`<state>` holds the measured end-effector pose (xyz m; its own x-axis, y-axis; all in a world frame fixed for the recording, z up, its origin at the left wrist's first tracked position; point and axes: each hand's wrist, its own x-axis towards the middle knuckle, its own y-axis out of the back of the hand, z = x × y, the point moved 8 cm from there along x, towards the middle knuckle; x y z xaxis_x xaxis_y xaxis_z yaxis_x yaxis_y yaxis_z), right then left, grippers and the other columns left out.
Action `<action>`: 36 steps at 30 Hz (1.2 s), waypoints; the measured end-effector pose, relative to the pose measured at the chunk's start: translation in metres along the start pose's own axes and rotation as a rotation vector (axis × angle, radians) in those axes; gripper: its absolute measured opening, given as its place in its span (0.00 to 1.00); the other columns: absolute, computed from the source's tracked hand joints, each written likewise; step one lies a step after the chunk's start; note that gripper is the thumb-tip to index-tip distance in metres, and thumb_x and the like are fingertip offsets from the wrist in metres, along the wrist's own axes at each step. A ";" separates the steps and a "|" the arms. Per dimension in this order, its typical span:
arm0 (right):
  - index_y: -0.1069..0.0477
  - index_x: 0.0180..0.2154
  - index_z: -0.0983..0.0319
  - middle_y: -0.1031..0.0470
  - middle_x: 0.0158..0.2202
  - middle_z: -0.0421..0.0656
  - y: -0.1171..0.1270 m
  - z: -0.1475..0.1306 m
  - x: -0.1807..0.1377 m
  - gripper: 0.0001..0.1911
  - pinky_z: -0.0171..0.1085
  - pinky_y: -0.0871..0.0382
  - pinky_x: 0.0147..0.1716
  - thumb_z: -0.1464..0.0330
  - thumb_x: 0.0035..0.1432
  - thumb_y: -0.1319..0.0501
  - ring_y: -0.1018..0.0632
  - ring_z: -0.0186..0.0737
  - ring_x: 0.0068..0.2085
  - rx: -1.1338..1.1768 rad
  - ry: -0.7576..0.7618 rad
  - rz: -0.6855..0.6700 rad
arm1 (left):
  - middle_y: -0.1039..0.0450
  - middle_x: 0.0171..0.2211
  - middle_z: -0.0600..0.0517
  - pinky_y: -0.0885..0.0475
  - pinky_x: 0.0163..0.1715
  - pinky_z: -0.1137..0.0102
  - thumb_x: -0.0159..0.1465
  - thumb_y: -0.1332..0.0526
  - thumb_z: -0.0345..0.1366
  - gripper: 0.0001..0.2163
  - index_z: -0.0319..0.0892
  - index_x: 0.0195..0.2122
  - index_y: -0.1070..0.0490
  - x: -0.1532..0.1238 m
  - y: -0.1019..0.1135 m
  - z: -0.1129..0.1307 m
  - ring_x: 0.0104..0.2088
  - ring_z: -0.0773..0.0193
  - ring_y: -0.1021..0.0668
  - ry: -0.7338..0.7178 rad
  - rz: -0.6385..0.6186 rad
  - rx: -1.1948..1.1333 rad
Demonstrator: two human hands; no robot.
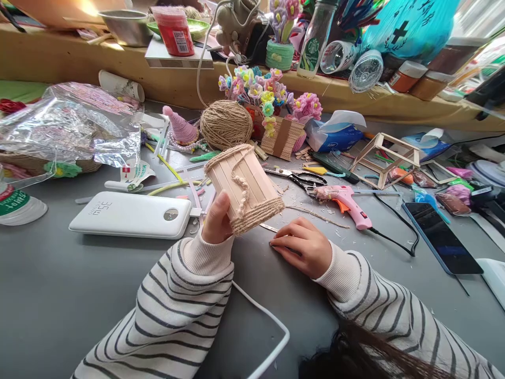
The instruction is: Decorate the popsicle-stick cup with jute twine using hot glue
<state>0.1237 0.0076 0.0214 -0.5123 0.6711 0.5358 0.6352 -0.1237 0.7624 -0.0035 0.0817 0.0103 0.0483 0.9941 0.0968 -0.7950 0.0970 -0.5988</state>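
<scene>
My left hand point(218, 220) grips a small craft-stick box point(246, 184) from its lower left side and holds it up, tilted, above the table. Twine is wound round both ends of the box, and a wavy braided cord runs down its front. Just right of it, my right hand point(302, 246) is low over the table with thumb and fingertips pressed together; what they hold, if anything, is hidden. A thin pale strip point(269, 227) lies by its fingers. Beyond that hand are a length of twine point(315, 215) and a pink glue gun point(345, 202).
Scissors point(295, 178) lie behind the glue gun, near a twine ball point(226, 125) and a stick planter point(278, 136) of fuzzy flowers. A white power bank point(132, 215) sits at left, its cable point(272, 329) crossing the front. At right are a phone point(442, 237) and a wooden frame point(384, 160).
</scene>
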 end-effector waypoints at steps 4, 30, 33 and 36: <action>0.26 0.34 0.64 0.24 0.30 0.44 -0.001 0.001 0.000 0.06 0.37 0.30 0.32 0.74 0.54 0.41 0.31 0.36 0.32 0.002 -0.001 -0.009 | 0.28 0.46 0.53 0.42 0.59 0.63 0.52 0.40 0.49 0.24 0.44 0.48 0.32 0.000 0.000 0.002 0.60 0.54 0.41 -0.017 0.006 0.035; 0.28 0.31 0.64 0.24 0.29 0.43 0.002 -0.011 0.000 0.04 0.35 0.32 0.30 0.75 0.53 0.41 0.31 0.35 0.31 -0.163 0.075 0.075 | 0.27 0.43 0.54 0.34 0.54 0.59 0.52 0.41 0.52 0.24 0.47 0.47 0.32 -0.001 -0.003 0.000 0.59 0.52 0.40 0.023 -0.035 0.105; 0.28 0.33 0.64 0.24 0.30 0.43 0.010 -0.010 0.001 0.04 0.37 0.31 0.30 0.75 0.52 0.40 0.30 0.36 0.31 -0.159 0.043 0.102 | 0.27 0.43 0.53 0.34 0.54 0.60 0.52 0.41 0.51 0.23 0.47 0.48 0.33 -0.001 -0.002 0.001 0.58 0.51 0.38 0.011 -0.025 0.119; 0.28 0.34 0.65 0.24 0.30 0.45 0.032 -0.008 0.004 0.06 0.37 0.31 0.31 0.76 0.50 0.39 0.28 0.36 0.31 -0.171 -0.010 0.195 | 0.28 0.44 0.51 0.34 0.53 0.60 0.52 0.41 0.52 0.25 0.45 0.47 0.33 0.001 -0.002 -0.002 0.56 0.50 0.35 0.006 -0.066 0.132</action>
<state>0.1371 0.0006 0.0506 -0.3835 0.6293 0.6760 0.6140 -0.3730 0.6956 -0.0004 0.0825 0.0103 0.1061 0.9862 0.1272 -0.8628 0.1549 -0.4812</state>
